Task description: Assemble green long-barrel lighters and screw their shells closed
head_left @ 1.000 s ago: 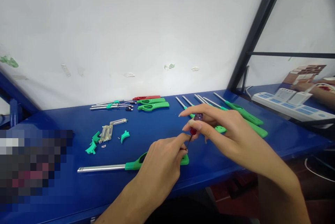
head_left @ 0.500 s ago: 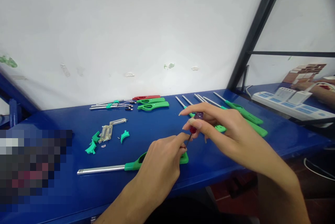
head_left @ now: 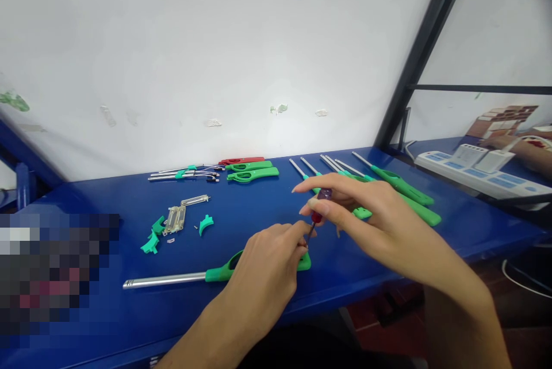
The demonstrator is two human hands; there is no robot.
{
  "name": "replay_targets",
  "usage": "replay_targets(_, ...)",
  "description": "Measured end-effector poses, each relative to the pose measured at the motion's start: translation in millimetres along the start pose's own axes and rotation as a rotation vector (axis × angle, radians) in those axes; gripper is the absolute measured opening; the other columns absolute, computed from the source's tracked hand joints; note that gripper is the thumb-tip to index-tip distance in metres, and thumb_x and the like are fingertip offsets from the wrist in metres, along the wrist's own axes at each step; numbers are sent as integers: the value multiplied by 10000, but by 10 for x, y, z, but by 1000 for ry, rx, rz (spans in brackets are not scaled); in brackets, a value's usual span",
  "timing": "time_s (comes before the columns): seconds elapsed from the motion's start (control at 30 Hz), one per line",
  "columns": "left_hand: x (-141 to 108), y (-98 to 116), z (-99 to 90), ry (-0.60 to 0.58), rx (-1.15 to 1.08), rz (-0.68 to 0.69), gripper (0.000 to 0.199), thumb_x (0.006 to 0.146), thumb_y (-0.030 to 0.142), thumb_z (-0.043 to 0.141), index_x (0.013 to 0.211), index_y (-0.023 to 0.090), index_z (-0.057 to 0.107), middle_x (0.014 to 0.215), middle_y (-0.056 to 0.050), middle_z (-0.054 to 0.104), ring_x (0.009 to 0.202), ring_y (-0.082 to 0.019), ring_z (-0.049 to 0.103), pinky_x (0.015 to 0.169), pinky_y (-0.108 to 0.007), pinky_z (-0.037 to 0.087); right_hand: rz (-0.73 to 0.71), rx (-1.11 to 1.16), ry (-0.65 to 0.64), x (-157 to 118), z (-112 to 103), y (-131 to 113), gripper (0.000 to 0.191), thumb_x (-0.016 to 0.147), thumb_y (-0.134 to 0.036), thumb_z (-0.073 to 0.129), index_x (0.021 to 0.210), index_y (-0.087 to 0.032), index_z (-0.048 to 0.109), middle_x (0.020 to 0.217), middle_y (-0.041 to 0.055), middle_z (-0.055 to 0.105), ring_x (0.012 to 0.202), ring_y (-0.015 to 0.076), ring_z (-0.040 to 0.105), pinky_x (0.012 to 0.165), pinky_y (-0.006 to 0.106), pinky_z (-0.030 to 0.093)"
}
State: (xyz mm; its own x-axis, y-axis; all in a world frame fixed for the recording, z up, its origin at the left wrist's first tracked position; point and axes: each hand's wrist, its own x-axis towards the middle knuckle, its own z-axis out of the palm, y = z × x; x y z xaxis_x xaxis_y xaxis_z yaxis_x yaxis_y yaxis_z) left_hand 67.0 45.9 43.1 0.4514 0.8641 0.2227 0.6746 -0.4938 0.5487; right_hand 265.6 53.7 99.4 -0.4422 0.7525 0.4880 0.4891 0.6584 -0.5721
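A green long-nosed gas lighter (head_left: 219,273) lies near the front of the blue table, its metal tube pointing left. My left hand (head_left: 271,262) is closed over its handle and hides most of it; the thumb and forefinger pinch close to the screwdriver's tip. Above the handle, my right hand (head_left: 349,205) holds a small screwdriver (head_left: 318,214) with a dark red handle, tilted, between thumb and fingers. The thin shaft runs down to the lighter handle beside my left fingertips. Exactly where the tip sits is hidden.
Clear fuel tanks (head_left: 176,219) and green triggers (head_left: 206,224) lie at the left. Behind are metal tubes with wires (head_left: 185,175) and green and red handle shells (head_left: 253,173). More lighters (head_left: 401,186) lie right, near a black post (head_left: 414,58) and a white power strip (head_left: 478,173).
My right hand and the screwdriver have shifted very slightly. The lighter's tube tip has moved a little to the left and down; my left hand keeps its place.
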Motion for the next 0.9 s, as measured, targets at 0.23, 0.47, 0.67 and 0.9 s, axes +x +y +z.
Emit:
replay_targets(0.23, -5, 18, -43, 12, -2, -23, 184, 1060, 129, 563, 1093, 244, 702, 1022, 6, 770, 933, -218, 724, 797, -319, 471, -66, -58, 93, 27, 19, 25, 240, 1033, -290, 706, 1256, -348, 774, 1010, -54, 812, 800, 120, 709, 689, 227, 543)
replay_targets(0.47, -151, -79, -185, -94, 122, -45, 164, 1008, 310, 729, 1170, 293, 744, 1165, -30, 749, 1088, -296, 693, 940, -415, 493, -128, -122, 119, 52, 48, 28, 114, 976, -349, 791, 1078, -297, 805, 926, -24, 778, 749, 138, 673, 647, 237, 526)
replay_targets(0.67, -235, -263, -382, -188, 312, -87, 326, 957, 207, 732, 1268, 306, 745, 1244, -66, 732, 1110, -312, 693, 957, -430, 510, -71, -13, 16, -22, 14, -12, 373, 1097, -237, 566, 1427, -369, 678, 1257, -22, 796, 913, 146, 758, 774, 259, 586)
replay_targets(0.9, -198, -218, -490, -233, 279, -132, 196, 954, 206, 736, 1130, 277, 783, 1118, -38, 752, 1032, -282, 707, 915, -404, 492, -31, 15, 47, 79, 92, 2, 97, 1035, -318, 711, 1102, -315, 781, 967, -58, 807, 665, 112, 676, 651, 235, 545)
